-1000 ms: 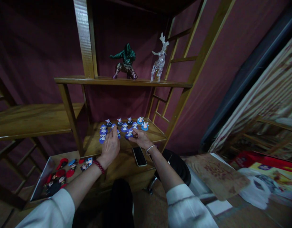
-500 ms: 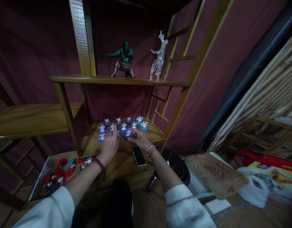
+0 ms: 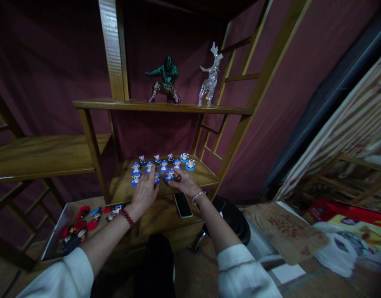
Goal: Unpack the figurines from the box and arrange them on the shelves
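Lower shelf (image 3: pixel 122 188), wood, bearing small figures in rows.

Back edge: three black-based figures (image 3: pixel 157 159), spaced apart. Right back corner: two blue-based figures (image 3: pixel 190 165), one behind the other.

Middle row: four purple figures (image 3: pixel 163 167), upright, running from the left side towards the right.

Front row, nearest the front edge: three more in view. One purple figure (image 3: pixel 136 179) stands near the left front corner; a second (image 3: pixel 157 179) is partly covered by the left hand (image 3: pixel 144 191); a third (image 3: pixel 169 175) stands at the fingertips of the right hand (image 3: pixel 187 183).

Right hand: thumb and fingers set narrowly about the third figure; whether they grip it cannot be told. Left hand: reaches over the front edge beside the second; its grip is likewise hidden.

Below the front edge: one phone (image 3: pixel 183 205), dark screen up. Off the left front corner: one open box (image 3: pixel 50 240) of red-based pieces. Upper shelf (image 3: pixel 134 106): one green figure (image 3: pixel 167 78), crouching; one clear deer (image 3: pixel 209 80) near the right end.
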A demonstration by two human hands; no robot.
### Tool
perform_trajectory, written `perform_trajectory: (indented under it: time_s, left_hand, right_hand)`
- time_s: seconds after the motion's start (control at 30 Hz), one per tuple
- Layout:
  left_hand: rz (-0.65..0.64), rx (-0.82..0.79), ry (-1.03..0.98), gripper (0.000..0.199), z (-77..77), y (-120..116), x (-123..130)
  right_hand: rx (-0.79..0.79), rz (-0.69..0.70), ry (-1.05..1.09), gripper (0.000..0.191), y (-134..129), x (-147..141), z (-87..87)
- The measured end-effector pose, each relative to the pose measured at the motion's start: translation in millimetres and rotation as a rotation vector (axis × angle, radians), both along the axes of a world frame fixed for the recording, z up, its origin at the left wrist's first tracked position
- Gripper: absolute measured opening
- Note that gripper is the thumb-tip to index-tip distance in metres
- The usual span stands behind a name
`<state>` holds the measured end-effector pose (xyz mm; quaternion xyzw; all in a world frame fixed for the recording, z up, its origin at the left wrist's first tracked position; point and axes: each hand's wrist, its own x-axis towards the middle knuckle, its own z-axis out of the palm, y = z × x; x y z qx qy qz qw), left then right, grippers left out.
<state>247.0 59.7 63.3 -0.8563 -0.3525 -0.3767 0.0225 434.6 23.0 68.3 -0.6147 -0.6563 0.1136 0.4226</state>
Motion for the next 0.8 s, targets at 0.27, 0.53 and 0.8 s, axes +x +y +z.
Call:
perform_trajectory:
  time_s: [0.27, 0.53, 0.8]
  left_hand:
    - [-0.036, -0.012, -0.015, 0.065, -1.4, 2, 0]
    - [-0.073, -0.003, -0.055, 0.068, -11.6, 11, 3]
    - [-0.081, -0.011, -0.038, 0.059, -8.3, 8, 0]
  right_hand:
    - [-0.002, -0.066, -0.08, 0.042, -2, -1, 1.8]
    - [-0.014, -0.092, -0.164, 0.021, -6, -4, 6.2]
    - [0.006, -0.077, -0.207, 0.016, -2, -2, 2.2]
